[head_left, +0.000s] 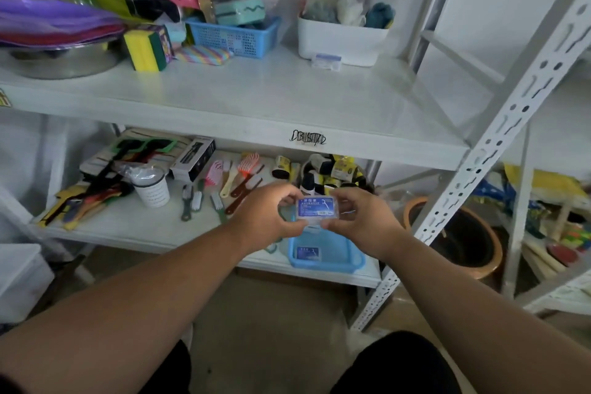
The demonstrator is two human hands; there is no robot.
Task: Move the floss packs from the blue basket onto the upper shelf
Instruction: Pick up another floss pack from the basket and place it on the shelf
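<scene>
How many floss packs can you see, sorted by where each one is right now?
Held in both hands, left hand and right hand: floss pack, 1
In the blue basket: floss pack, 1
On the upper shelf, before the white bin: floss pack, 1
Total: 3

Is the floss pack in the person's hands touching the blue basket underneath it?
Apart. The head view shows the floss pack held up between both hands, with the blue basket lying lower on the shelf below.
</scene>
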